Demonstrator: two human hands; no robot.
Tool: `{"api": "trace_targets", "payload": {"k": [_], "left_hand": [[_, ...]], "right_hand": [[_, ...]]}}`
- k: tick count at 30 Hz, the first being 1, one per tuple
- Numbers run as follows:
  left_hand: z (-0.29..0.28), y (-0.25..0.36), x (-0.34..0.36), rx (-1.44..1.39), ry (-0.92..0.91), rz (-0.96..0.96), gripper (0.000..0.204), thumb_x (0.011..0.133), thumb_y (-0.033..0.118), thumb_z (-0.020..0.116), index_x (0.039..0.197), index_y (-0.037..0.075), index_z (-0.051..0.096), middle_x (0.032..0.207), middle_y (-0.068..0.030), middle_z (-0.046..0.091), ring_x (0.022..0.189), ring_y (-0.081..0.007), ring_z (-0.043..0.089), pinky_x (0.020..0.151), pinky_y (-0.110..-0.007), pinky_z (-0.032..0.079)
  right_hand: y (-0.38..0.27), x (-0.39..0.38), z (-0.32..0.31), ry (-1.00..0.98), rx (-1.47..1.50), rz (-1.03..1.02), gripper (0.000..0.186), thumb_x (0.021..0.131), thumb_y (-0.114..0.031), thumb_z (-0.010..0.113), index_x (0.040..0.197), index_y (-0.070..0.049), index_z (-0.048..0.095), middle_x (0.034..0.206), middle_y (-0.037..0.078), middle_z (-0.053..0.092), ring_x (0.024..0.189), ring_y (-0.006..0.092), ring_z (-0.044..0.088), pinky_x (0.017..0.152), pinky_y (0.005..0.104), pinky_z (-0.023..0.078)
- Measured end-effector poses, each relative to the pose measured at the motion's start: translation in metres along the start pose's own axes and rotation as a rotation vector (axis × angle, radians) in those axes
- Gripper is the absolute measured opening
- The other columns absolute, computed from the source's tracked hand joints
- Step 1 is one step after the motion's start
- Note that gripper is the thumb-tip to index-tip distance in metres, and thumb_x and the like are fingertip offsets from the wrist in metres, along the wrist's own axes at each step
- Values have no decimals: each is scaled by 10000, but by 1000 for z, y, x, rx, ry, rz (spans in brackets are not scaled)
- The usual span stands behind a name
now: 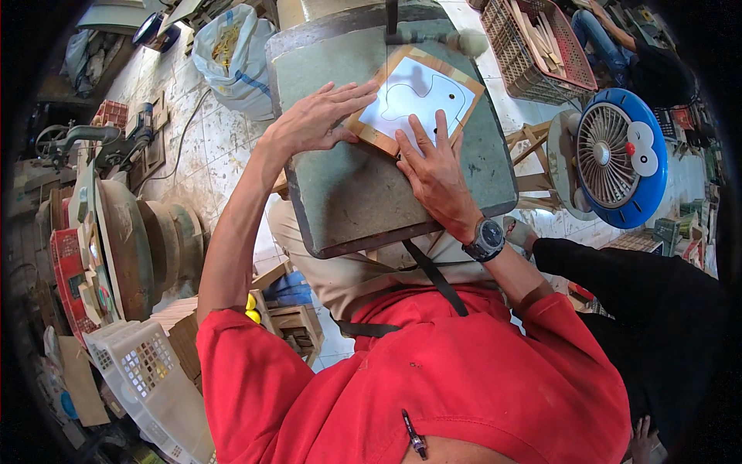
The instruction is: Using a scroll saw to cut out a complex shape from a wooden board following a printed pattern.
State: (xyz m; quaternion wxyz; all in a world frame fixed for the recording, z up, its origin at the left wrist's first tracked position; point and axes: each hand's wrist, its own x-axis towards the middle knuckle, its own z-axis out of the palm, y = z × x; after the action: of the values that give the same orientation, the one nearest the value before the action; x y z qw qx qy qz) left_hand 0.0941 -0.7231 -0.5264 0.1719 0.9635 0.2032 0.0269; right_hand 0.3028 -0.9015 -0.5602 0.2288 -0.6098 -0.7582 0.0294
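A square wooden board [469, 92] with a white paper [421, 89] on it rests on the grey metal saw table [332, 201]. The paper carries a drawn animal-like outline and small dark spots. At the board's top edge stands a dark vertical saw arm [390, 23]. My left hand [321, 120] is at the board's left edge, fingers stretched out and thumb near the corner. My right hand [437, 170] lies over the lower part of the paper and board, fingers spread, its thumb partly tucked beside the edge.
A blue fan [622, 155] stands right, below a crate of wood strips [533, 54]. A white sack [236, 69], machinery [147, 232] and a plastic crate [143, 363] are left. Another person [634, 54] sits upper right; another's dark-clothed leg [641, 309] and hand [641, 437] show lower right.
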Motion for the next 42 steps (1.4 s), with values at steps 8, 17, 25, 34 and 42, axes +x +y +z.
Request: {"api": "trace_targets", "payload": {"k": [8,17,25,34,42], "left_hand": [[-1,2,0,23,-3,-17,820,797,251,779,1531,219,415,1624,32,329,1470,-257,356,1234,-526,280],[2,5,-3,-8,32,-32,805,810,255,775,1529,208,418,1619,16,340,1472,-264,352,1238,-525,272],[7,9,-7,10,86,-45,790,828,290,766,1526,158,418,1619,-14,339,1458,-277,373,1224,-524,284],[15,19,-10,8,156,-93,763,841,233,752,1523,142,421,1613,-40,351,1449,-289,387,1205,-542,305],[24,34,-15,20,214,-155,758,856,279,750,1512,99,415,1591,-94,381,1438,-333,396,1182,-536,328]], "right_hand": [[2,2,0,20,39,-17,489,910,-197,698,1370,-87,574,1537,164,393,1435,545,239,1055,780,219],[10,5,-6,-36,28,-17,485,937,-235,677,1396,-116,572,1565,135,387,1459,509,227,1077,775,232],[18,9,-10,-64,-5,-59,465,955,-263,650,1400,-149,575,1566,101,391,1474,477,221,1072,770,269],[36,15,-17,-82,23,-137,457,961,-288,639,1398,-167,582,1548,86,418,1472,457,242,1099,730,280],[62,26,-24,-133,63,-246,477,941,-277,658,1402,-173,588,1556,73,426,1491,411,249,1161,642,260]]}}
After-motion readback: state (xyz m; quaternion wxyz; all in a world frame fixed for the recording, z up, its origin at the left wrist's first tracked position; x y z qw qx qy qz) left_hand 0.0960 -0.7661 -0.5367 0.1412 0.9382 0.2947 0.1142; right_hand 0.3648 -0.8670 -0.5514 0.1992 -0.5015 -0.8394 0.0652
